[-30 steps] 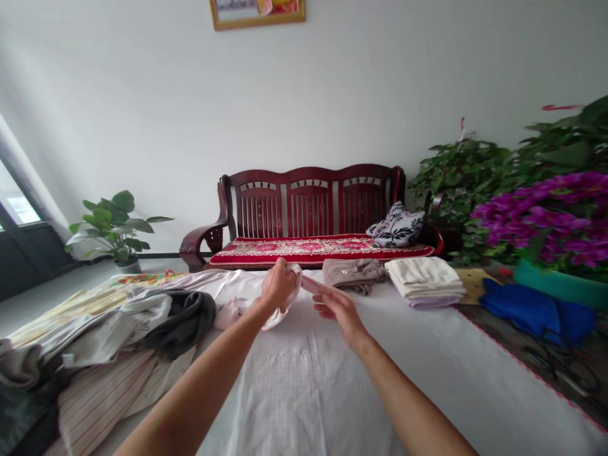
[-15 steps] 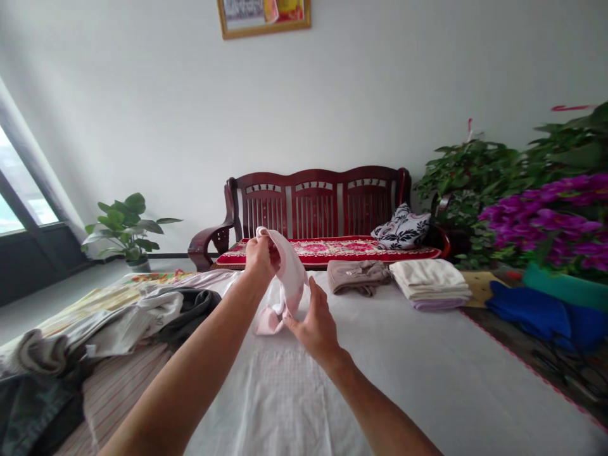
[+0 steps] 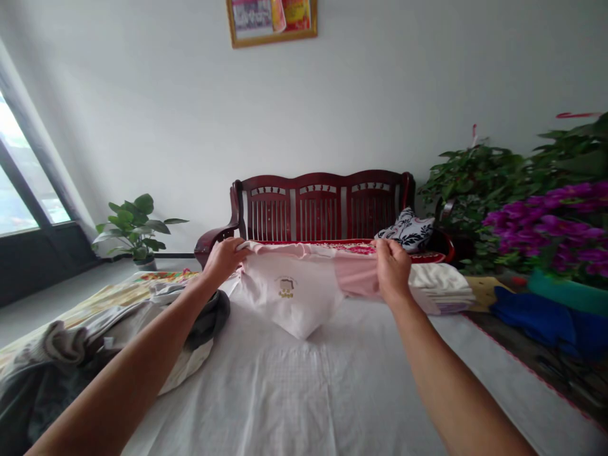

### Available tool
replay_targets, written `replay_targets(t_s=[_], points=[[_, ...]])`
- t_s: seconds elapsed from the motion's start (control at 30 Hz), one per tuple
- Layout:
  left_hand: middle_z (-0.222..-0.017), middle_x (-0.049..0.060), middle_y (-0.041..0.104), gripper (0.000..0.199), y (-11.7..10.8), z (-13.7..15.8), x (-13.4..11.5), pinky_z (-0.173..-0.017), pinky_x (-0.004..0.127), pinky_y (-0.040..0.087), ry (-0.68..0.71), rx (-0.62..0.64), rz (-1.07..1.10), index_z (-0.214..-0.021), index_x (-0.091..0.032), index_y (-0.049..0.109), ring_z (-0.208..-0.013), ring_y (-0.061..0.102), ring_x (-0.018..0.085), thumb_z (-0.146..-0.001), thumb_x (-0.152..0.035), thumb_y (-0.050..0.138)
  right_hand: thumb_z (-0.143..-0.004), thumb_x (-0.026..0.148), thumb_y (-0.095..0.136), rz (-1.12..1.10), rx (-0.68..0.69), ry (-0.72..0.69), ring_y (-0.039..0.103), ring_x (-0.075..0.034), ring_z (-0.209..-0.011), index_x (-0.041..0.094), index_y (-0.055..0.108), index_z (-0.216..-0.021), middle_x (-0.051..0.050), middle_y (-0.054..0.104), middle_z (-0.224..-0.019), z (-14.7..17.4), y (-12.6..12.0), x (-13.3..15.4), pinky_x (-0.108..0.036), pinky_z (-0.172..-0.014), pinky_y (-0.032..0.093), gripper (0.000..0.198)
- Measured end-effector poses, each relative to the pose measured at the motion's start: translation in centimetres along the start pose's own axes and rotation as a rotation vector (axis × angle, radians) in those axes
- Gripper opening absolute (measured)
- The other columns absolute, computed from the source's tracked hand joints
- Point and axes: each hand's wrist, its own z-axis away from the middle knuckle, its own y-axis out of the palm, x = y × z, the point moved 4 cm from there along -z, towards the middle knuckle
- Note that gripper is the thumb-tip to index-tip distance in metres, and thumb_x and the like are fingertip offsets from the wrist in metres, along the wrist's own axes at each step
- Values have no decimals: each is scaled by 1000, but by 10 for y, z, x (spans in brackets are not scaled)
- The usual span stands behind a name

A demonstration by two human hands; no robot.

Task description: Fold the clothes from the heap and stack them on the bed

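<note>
Head view: limp, V-shaped cloth shirt (image 3: 311, 301) in both hands (image 3: 225, 258) (image 3: 394, 269)

Bare left forearm (image 3: 137, 367), bare right forearm (image 3: 446, 380) — both long, smooth, tapering toward the wrists (image 3: 398, 297) — bare fingers (image 3: 394, 249)

We see a pale pink, nearly white shirt (image 3: 308, 297) with a small dark and yellowish print (image 3: 286, 287) on its front; its neckline (image 3: 292, 251) is a deeper pink, as is the sleeve (image 3: 358, 273) on the right; we find it stretched taut along its top edge between our left hand (image 3: 227, 258) and right hand (image 3: 393, 266), unfolded, its body sagging to a blunt point over the white cloth (image 3: 370, 380); whether that point touches, we cannot tell.
</note>
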Motion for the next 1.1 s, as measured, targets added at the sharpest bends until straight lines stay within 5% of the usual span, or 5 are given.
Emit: replay_targets(t_s=[0.17, 0.43, 0.7, 0.83, 1.1], points=[[-80, 3, 62, 28, -24, 16, 4, -75, 28, 46, 105, -14, -5, -71, -20, 67, -78, 57, 19, -80, -42, 50, -83, 52, 61, -1, 278, 4, 52, -14, -62, 18, 72, -82, 2, 59, -64, -6, -9, 31, -28, -62, 41, 36], [-64, -2, 55, 34, -56, 21, -22, -55, 22, 42, 8, -31, 511, -75, -19, 62, -59, 49, 12, -84, -51, 57, -83, 51, 66, 1, 218, -107, 47, -14, -54, 20, 75, -88, 2, 56, -59, -41, -22, 80, -28, -54, 36, 33], [-59, 0, 59, 36, 31, -18, 30, -47, 22, 34, -208, 23, 140, -67, -17, 64, -55, 54, 14, -77, -52, 64, -85, 45, 58, 583, 248, -103, 61, -21, -74, 21, 75, -85, -6, 73, -79, -63, 31, -13, -31, -67, 40, 30], [-102, 10, 72, 35, 79, -22, 50, -74, 29, 49, -264, -26, -69, -112, -18, 69, -95, 66, 24, -82, -33, 60, -92, 42, 45, 733, 388, 96, 66, -24, -85, 22, 74, -98, -8, 75, -94, -43, 44, -77, -32, -74, 45, 35], [-129, 10, 67, 38, 154, 99, 29, -109, 39, 41, 126, 337, -101, -127, -20, 64, -123, 60, 24, -95, -31, 47, -92, 32, 48, 560, 885, -192, 58, -25, -124, 23, 68, -123, -9, 68, -129, 106, 35, -101, -41, -109, 40, 39]])
